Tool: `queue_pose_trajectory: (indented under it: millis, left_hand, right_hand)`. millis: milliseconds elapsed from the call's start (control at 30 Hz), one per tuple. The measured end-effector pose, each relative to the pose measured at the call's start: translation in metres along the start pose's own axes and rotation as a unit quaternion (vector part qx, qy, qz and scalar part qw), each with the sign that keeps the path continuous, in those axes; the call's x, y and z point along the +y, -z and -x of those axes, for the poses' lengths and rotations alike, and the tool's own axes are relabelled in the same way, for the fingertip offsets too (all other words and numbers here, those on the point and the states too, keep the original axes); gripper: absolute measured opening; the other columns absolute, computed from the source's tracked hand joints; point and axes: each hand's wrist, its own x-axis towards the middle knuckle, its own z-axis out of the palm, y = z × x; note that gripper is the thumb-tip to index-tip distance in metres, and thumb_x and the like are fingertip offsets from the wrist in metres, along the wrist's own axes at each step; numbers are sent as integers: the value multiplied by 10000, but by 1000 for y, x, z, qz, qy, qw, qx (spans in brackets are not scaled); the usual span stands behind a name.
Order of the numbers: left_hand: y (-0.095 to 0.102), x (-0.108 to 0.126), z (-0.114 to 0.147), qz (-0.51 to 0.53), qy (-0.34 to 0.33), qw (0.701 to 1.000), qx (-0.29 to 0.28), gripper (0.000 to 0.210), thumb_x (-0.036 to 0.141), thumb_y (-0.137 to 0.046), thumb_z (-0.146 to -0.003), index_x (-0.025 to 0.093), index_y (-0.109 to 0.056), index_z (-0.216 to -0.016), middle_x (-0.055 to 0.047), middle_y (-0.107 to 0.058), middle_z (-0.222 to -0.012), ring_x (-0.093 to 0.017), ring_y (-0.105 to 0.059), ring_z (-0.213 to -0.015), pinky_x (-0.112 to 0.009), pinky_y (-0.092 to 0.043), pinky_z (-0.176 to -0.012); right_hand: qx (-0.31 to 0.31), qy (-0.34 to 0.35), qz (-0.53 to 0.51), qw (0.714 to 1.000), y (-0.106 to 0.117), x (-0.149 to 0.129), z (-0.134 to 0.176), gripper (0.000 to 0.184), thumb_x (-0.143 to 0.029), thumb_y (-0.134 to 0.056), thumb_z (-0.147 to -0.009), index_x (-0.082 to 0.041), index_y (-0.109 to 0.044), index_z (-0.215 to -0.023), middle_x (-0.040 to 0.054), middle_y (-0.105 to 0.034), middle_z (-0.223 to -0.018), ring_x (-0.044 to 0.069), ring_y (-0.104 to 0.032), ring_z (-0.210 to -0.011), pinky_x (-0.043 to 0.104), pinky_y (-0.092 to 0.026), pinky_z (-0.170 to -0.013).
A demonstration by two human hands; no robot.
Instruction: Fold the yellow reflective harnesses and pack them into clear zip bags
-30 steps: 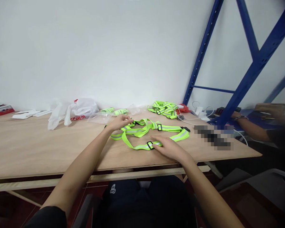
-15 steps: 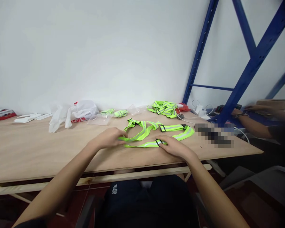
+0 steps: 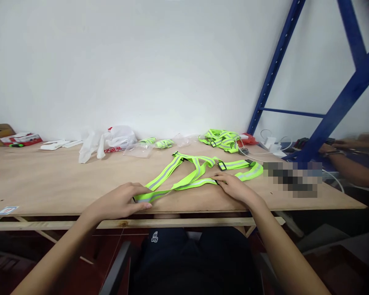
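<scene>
A neon yellow-green reflective vest (image 3: 161, 174) of straps with silver stripes and black buckles lies spread on the wooden table. At its near left end, my left hand (image 3: 123, 200) is closed on a strap, thumb below and fingers above. By the near strap, the fingers of my right hand (image 3: 233, 187) press at a black slider that they mostly cover. Just beyond that hand, a looped strap end (image 3: 255, 170) with a black buckle curves to the right.
Behind lie a heap of similar vests (image 3: 223, 140), small folded green bundles (image 3: 164, 143), clear plastic bags (image 3: 138, 150) and a white carrier bag (image 3: 121, 137). A blue metal rack post (image 3: 276, 69) rises at right. Another person's forearm (image 3: 353, 166) shows beyond it. White cables and an adapter (image 3: 273, 144) sit nearby.
My left hand has drawn the strap left and toward the front edge, stretching the vest out. My right hand stays by the slider. The view has turned slightly left.
</scene>
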Motion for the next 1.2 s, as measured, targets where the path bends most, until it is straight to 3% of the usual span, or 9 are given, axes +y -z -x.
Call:
queue_pose_trajectory:
  millis: [100, 167, 567, 700, 800, 900, 1033, 1100, 1200]
  left_hand:
    - [-2, -16, 11, 33, 33, 999, -2, 566, 548, -669, -822, 310, -617, -1332, -48, -656, -1317, -292, -628, -1153, -329, -499, -939]
    - [-8, -27, 19, 46, 65, 996, 34, 649, 558, -703, -786, 290, -581, -1364, -62, -611, -1385, -310, -581, -1239, -367, -469, -1023]
    - [-43, -31, 18, 217, 69, 967, 113, 320, 512, -644, -851, 210, -660, -957, -60, -682, -954, -228, -631, -903, -319, -521, -819]
    - [-36, -44, 21, 241, 71, 943, 220, 343, 544, -651, -818, 205, -594, -807, -49, -597, -843, -205, -594, -811, -309, -518, -736]
    - [-27, -59, 30, 213, 62, 938, 265, 322, 529, -657, -820, 213, -596, -817, -81, -622, -968, -242, -614, -974, -343, -514, -859]
    - [-19, -68, 43, 152, 70, 953, 252, 310, 521, -691, -802, 226, -600, -818, -80, -659, -1024, -263, -621, -1043, -358, -492, -929]
    - [2, -63, 48, 74, 85, 976, 187, 331, 571, -656, -814, 240, -651, -795, -49, -710, -933, -261, -653, -935, -316, -512, -822]
    - [16, -55, 34, 47, 86, 978, 185, 358, 585, -575, -863, 245, -679, -819, -40, -728, -904, -258, -659, -903, -302, -512, -778]
    - [31, -43, -16, 13, 60, 981, 185, 401, 593, -535, -880, 227, -700, -882, -62, -744, -959, -269, -658, -941, -313, -500, -813]
  right_hand:
    - [-3, -12, 2, 1000, 2, -3, 0, 451, -109, -439, -881, -206, -726, -1216, 73, -671, -1322, 261, -605, -1229, 392, -438, -1079]
    - [-5, -17, 5, 1000, 3, -5, 0, 454, -107, -432, -879, -189, -725, -1215, 81, -664, -1332, 265, -600, -1238, 396, -438, -1081]
    - [-3, -10, -2, 1000, 3, -3, 0, 472, -102, -437, -864, -211, -721, -1224, 69, -674, -1319, 262, -604, -1237, 410, -437, -1089]
    - [5, -7, -27, 1000, 2, 1, 0, 460, -105, -461, -847, -237, -738, -1190, 53, -695, -1287, 250, -619, -1217, 406, -439, -1089]
    - [-3, -1, -45, 999, 2, 4, 0, 472, -83, -447, -832, -231, -752, -1160, 61, -679, -1313, 253, -600, -1245, 419, -414, -1110]
    - [-17, 18, -71, 997, 4, 5, 1, 513, -55, -429, -802, -240, -759, -1148, 47, -612, -1405, 251, -523, -1338, 423, -356, -1153]
    - [-29, 39, -96, 994, 11, 0, 2, 570, -38, -408, -738, -268, -772, -1111, 4, -593, -1425, 239, -491, -1366, 427, -315, -1175]
    - [-25, 46, -106, 993, 13, -4, 3, 586, -37, -403, -705, -275, -781, -1085, -6, -614, -1401, 237, -506, -1350, 429, -314, -1174]
    - [-23, 43, -116, 992, 15, -5, 4, 591, -32, -402, -691, -265, -786, -1076, -2, -632, -1380, 233, -533, -1321, 423, -329, -1165]
